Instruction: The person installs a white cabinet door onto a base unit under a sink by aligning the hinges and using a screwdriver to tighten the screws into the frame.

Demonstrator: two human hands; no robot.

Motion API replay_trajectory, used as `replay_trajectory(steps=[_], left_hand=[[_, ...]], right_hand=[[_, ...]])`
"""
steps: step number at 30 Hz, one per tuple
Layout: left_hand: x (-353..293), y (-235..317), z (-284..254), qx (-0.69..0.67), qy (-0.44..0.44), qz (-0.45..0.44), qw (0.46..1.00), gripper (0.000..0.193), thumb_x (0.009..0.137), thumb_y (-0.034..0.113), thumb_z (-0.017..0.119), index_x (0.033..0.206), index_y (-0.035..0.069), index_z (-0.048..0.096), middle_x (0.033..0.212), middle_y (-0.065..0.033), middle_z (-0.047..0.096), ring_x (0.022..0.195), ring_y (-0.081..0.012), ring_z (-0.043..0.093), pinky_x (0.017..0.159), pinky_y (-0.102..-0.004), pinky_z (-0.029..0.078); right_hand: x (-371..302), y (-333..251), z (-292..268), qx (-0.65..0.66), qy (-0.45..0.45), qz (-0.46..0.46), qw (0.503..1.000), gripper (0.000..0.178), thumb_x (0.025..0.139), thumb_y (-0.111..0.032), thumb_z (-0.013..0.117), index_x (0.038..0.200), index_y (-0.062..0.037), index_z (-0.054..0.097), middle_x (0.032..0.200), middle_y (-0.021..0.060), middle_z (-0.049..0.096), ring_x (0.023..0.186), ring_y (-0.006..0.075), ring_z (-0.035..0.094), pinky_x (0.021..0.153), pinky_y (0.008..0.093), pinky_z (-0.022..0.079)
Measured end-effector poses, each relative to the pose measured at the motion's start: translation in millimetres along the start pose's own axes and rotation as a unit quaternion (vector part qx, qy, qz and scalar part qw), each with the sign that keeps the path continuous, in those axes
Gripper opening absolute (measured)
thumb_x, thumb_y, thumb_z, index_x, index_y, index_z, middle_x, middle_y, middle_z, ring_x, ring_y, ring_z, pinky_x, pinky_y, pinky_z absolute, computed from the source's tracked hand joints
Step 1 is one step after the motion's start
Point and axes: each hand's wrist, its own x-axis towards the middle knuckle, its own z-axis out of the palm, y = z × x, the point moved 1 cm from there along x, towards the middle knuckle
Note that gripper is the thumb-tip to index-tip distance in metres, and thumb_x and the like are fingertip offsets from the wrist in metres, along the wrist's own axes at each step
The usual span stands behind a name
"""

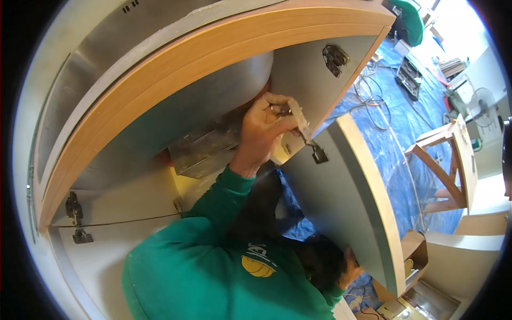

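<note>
My left hand (261, 128) is raised into the cabinet opening, its fingers and thumb closed round a pale, narrow strip (300, 120). What the strip is, I cannot make out. Just below it, a dark metal hinge (319, 153) lies against the inner face of a loose-looking grey cabinet door (336, 186) with a light wood edge. Low on the right, my right hand (349, 271) grips that door near its bottom end; the door hides part of the fingers. The door stands tilted beside the wooden cabinet frame (213, 50).
Other hinges are fixed on the cabinet's grey side panel (306, 80) and at the lower left (79, 218). A metal sink bowl (213, 90) hangs inside. Blue sheeting (394, 144) covers the floor, with cables, an open tool case (409, 77) and a wooden stool (448, 165).
</note>
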Motion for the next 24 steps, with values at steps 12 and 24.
replay_trajectory(steps=[12,24], left_hand=[[42,7,50,-0.005,-0.007,0.099,0.995,0.043,0.093,0.002,0.072,0.128,-0.007,0.049,0.109,-0.0182,0.064,0.086,-0.0254,0.069,0.077,-0.0352,0.058],[73,-2,52,-0.03,-0.009,0.133,0.991,0.037,0.094,0.01,0.074,0.124,-0.001,0.055,0.104,-0.0122,0.068,0.084,-0.0219,0.068,0.07,-0.035,0.056]], right_hand=[[83,-87,-16,0.289,0.055,0.064,0.954,0.044,0.072,-0.015,0.088,0.108,0.0008,0.069,0.103,0.0071,0.067,0.093,0.0225,0.061,0.089,0.0385,0.049],[112,-125,-17,0.267,0.081,0.059,0.958,0.047,0.073,-0.013,0.085,0.112,0.0037,0.066,0.11,0.0116,0.066,0.097,0.0259,0.061,0.093,0.0404,0.049]])
